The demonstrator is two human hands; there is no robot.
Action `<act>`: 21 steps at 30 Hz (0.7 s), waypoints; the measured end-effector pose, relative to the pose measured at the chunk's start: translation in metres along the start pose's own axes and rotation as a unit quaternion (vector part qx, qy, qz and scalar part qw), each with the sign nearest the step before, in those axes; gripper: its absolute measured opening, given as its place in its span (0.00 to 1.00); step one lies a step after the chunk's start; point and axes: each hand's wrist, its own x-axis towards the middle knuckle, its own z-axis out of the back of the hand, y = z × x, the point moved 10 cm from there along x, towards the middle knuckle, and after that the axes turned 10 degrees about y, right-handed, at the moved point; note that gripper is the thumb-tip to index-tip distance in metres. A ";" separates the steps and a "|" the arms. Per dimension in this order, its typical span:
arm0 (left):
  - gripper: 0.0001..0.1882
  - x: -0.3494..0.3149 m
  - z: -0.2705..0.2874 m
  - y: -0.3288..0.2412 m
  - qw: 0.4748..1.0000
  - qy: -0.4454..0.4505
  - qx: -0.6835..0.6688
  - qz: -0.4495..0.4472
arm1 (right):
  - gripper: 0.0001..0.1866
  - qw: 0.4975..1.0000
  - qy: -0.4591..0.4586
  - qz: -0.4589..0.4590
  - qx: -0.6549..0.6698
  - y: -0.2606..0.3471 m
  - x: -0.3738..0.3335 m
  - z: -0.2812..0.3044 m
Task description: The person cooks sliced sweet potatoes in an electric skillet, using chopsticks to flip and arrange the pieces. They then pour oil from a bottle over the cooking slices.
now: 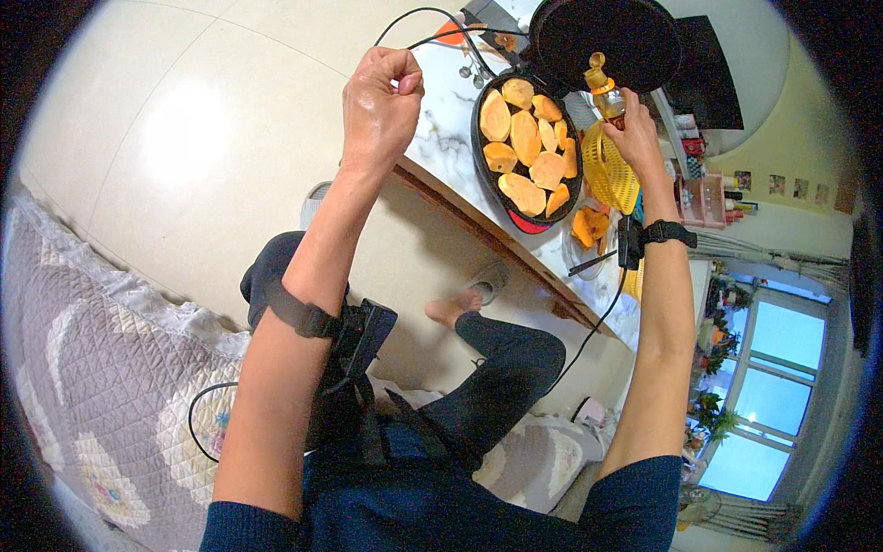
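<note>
My left hand (384, 106) is curled into a fist above the floor beside the counter edge, with nothing showing between the fingers. On the far side of the pan my right hand (635, 133) grips a small oil bottle (616, 103) with an orange-yellow collar and a lifted gold cap. The bottle is partly hidden by my fingers. Between my hands, an oval black electric pan (508, 195) holds several orange slices, probably sweet potato (525, 138), in one layer. Its round black lid (602, 41) stands raised behind it.
A yellow basket (612, 175) stands right of the pan, near a clear bowl of orange pieces (589, 225). Black cables (432, 11) cross the marble-patterned counter (441, 138). A quilted cover (83, 340) lies at left; window plants (713, 419) are at right.
</note>
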 end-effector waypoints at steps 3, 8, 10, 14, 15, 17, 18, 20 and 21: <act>0.08 0.000 -0.001 0.000 1.000 0.004 0.006 -0.002 | 0.38 1.000 -0.005 0.003 0.004 0.002 0.003 -0.002; 0.08 0.000 -0.003 0.002 1.000 0.006 0.002 -0.002 | 0.38 1.000 -0.010 -0.012 0.003 -0.001 0.005 -0.004; 0.08 0.000 -0.003 0.001 1.000 0.000 0.008 -0.005 | 0.38 1.000 -0.007 -0.013 0.002 -0.003 0.004 -0.004; 0.08 -0.001 -0.005 -0.001 1.000 0.000 0.011 -0.017 | 0.38 1.000 0.004 -0.014 -0.003 -0.009 -0.003 -0.003; 0.08 0.000 -0.006 0.000 1.000 0.003 0.011 -0.014 | 0.38 1.000 0.003 -0.009 -0.007 -0.009 -0.006 -0.003; 0.08 0.000 -0.008 0.003 1.000 0.006 0.002 -0.002 | 0.38 1.000 0.008 -0.006 -0.014 -0.010 -0.010 -0.003; 0.08 0.000 -0.009 0.002 1.000 0.007 0.001 -0.005 | 0.38 1.000 0.010 -0.005 -0.014 -0.010 -0.012 -0.002; 0.08 0.000 -0.010 0.001 1.000 0.008 0.001 -0.011 | 0.38 0.999 0.031 -0.013 -0.013 -0.014 -0.017 -0.005; 0.08 0.000 -0.011 0.001 1.000 0.008 0.006 -0.011 | 0.38 0.999 0.028 -0.012 -0.011 -0.014 -0.021 -0.004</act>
